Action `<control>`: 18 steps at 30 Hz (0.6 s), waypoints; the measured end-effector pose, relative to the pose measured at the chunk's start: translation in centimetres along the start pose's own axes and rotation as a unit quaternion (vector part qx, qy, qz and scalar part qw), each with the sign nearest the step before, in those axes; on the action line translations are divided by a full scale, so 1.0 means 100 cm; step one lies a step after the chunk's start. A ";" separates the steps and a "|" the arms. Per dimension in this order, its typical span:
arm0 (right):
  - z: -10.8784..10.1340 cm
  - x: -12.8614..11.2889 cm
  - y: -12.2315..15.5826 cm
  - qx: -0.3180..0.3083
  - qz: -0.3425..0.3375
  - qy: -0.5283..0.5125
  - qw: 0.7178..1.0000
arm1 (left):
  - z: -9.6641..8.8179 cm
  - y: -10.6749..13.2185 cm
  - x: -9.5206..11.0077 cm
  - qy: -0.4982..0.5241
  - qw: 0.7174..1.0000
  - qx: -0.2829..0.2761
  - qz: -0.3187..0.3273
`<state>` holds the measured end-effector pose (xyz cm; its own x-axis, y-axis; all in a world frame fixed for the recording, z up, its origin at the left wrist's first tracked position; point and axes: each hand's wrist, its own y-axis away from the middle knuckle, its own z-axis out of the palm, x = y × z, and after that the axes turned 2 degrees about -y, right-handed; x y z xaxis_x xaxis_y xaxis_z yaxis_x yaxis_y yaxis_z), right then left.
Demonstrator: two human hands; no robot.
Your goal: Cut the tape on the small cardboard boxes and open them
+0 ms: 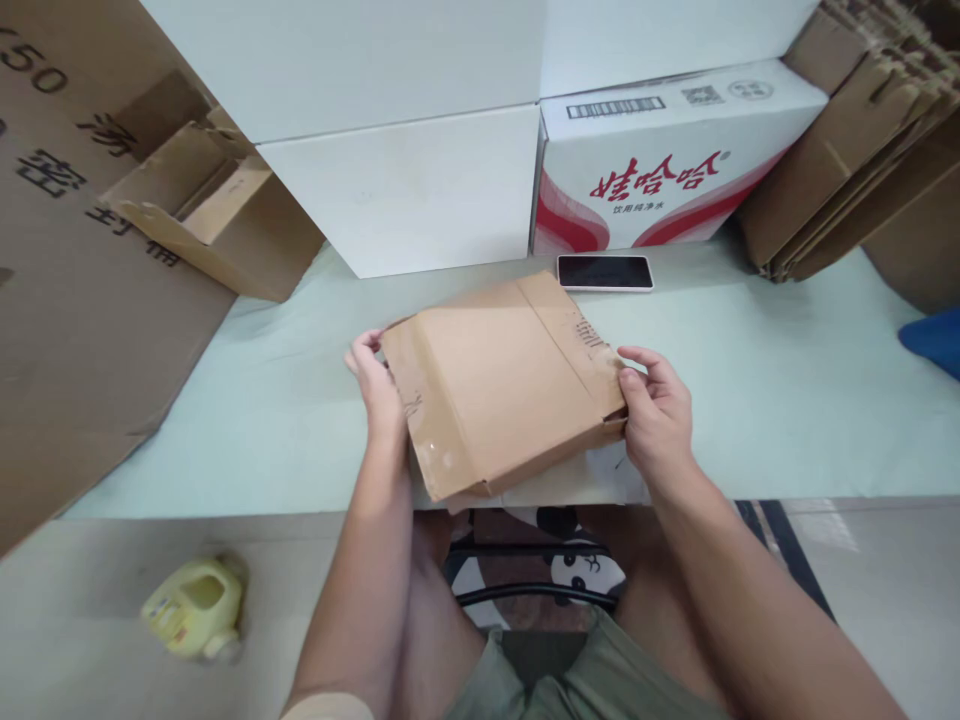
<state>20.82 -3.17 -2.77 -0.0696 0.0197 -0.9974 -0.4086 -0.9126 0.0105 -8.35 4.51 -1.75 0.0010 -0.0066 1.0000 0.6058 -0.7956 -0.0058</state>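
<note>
A brown cardboard box [510, 370] lies tilted slightly at the table's front edge, its flaps at the left and right ends and worn tape on them. My left hand [373, 375] grips the left end of the box, with some fingers hidden behind the flap. On the other side, my right hand [656, 405] pinches the right flap between thumb and fingers. The inside of the box cannot be seen. Just beyond it, a phone [605, 272] with a dark screen lies flat on the table.
White boxes [405, 200] and a red-and-white printed carton [675, 160] stand along the back of the pale green table [750, 400]. Flattened cardboard [817, 170] leans at the right. An open small carton [247, 225] and a large carton [90, 330] stand left. A yellow jug [196, 608] is on the floor.
</note>
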 end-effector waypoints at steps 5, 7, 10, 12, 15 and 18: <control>0.000 -0.003 0.001 -0.010 0.000 0.003 1.000 | -0.001 -0.001 0.006 0.035 0.994 -0.065 -0.083; 0.000 -0.004 0.000 0.001 -0.015 0.019 1.000 | 0.000 0.003 0.007 0.048 0.991 -0.079 -0.092; 0.000 -0.005 -0.003 0.023 -0.022 0.052 0.998 | 0.001 0.005 0.011 0.116 0.980 -0.099 -0.128; -0.001 -0.003 -0.005 0.021 -0.022 0.074 0.997 | 0.001 0.003 0.013 0.171 0.960 -0.128 -0.180; -0.003 0.004 -0.008 0.009 -0.027 0.099 0.995 | -0.001 -0.001 0.015 0.216 0.939 -0.143 -0.226; -0.003 0.012 -0.012 0.012 0.004 0.080 0.997 | -0.005 -0.004 0.013 0.230 0.941 -0.127 -0.213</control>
<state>21.54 -2.15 -3.99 0.0724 -0.0539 -0.9959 -0.4302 -0.9025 0.0176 -8.97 4.56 -0.46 -0.5794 0.1298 0.8047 0.2639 -0.9042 0.3359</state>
